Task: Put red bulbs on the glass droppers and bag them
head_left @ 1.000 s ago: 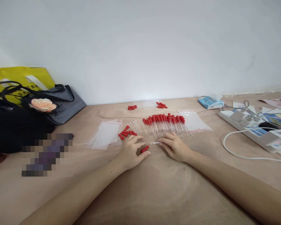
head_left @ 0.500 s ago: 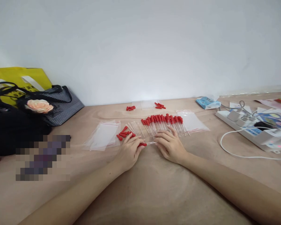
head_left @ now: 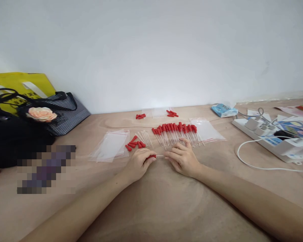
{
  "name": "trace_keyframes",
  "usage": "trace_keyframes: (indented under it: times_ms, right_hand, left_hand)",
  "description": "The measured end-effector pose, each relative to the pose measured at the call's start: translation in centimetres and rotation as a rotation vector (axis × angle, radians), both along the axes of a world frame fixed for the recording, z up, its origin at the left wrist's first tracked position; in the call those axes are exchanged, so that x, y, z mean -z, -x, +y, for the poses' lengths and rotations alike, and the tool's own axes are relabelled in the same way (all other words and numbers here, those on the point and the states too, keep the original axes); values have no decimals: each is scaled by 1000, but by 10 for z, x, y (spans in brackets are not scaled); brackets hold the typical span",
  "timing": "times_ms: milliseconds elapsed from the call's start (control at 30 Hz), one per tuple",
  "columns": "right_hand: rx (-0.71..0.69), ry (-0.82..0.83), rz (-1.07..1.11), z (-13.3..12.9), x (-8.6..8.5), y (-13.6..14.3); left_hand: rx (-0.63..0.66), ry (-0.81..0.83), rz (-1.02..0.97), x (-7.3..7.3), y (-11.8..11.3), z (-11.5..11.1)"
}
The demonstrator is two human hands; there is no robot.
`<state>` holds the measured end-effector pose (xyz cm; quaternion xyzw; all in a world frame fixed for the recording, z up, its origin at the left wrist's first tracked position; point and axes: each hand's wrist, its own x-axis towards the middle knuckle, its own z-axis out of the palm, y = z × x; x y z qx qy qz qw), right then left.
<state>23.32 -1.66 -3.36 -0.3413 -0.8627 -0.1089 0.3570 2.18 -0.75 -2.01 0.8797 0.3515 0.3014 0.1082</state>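
Observation:
My left hand (head_left: 138, 163) is closed around a red rubber bulb (head_left: 152, 156). A clear dropper tube (head_left: 160, 156) runs from the bulb to my right hand (head_left: 182, 158), whose thumb and fingers pinch its other end. Just behind my hands lies a row of droppers with red bulbs (head_left: 175, 127), their clear tubes pointing toward me. Several loose red bulbs (head_left: 132, 144) rest behind my left hand, beside some bare clear tubes (head_left: 145, 138). How far the tube sits inside the held bulb is hidden by my fingers.
Clear zip bags lie left (head_left: 111, 146) and right (head_left: 209, 130) of the droppers. Farther back are two small heaps of red bulbs (head_left: 140, 116). A white power strip (head_left: 264, 137) with cables is at right, a blue tissue pack (head_left: 224, 110) behind it. Bags (head_left: 68, 112) stand at left.
Both hands have shifted slightly left with the dropper between them. My left fingers have drawn in around the bulb, uncovering more of the loose bulbs behind.

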Motion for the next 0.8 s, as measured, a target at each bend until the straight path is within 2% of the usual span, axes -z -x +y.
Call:
trace_keyframes:
  times_ms: [200, 400, 533, 700, 800]
  right_hand:
    - [-30, 2, 16, -1, 0, 1]
    - [-58, 33, 13, 0, 0, 1]
    - [-51, 61, -6, 2, 1, 1]
    - [-53, 64, -12, 1, 0, 3]
    - [-51, 63, 10, -2, -1, 7]
  left_hand:
    - [-41, 147, -101, 0, 0, 1]
    - [20, 227, -196, 0, 1, 0]
    - [46, 171, -206, 1, 1, 0]
    - [110, 3, -186, 5, 0, 2]
    - [104, -58, -169, 6, 0, 2]
